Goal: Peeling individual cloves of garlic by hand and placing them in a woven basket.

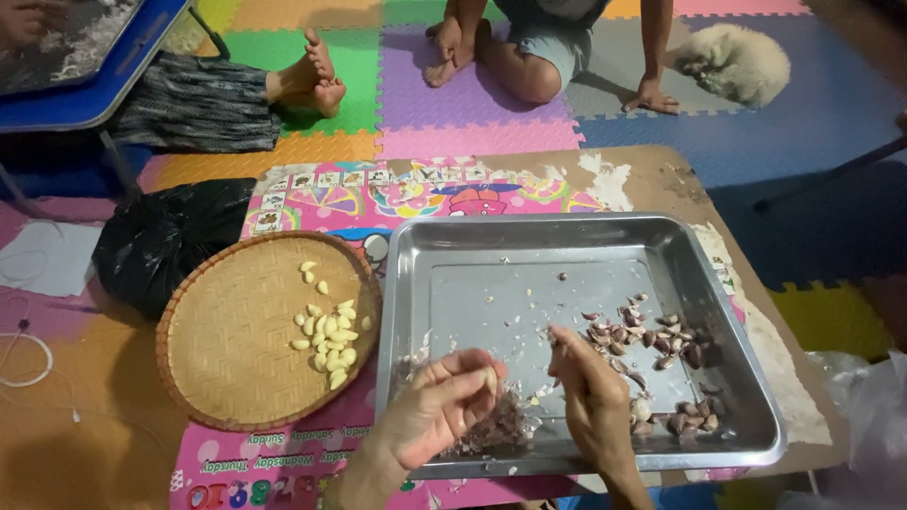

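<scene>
Here my left hand (439, 404) pinches a garlic clove (490, 378) over the metal tray (529, 247); my right hand (590, 397), fingers pressed together, touches unpeeled cloves (661, 340); left of my fingers, a woven basket (227, 378).

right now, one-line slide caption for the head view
Both hands, left hand and right hand, peel garlic over a metal tray; peeled cloves fill a woven basket.

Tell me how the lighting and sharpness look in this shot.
Head view: soft, dim indoor light; dull glare on the metal tray; left hand and right hand slightly blurred; garlic cloves on the woven tray fairly crisp; dark corners.
</scene>
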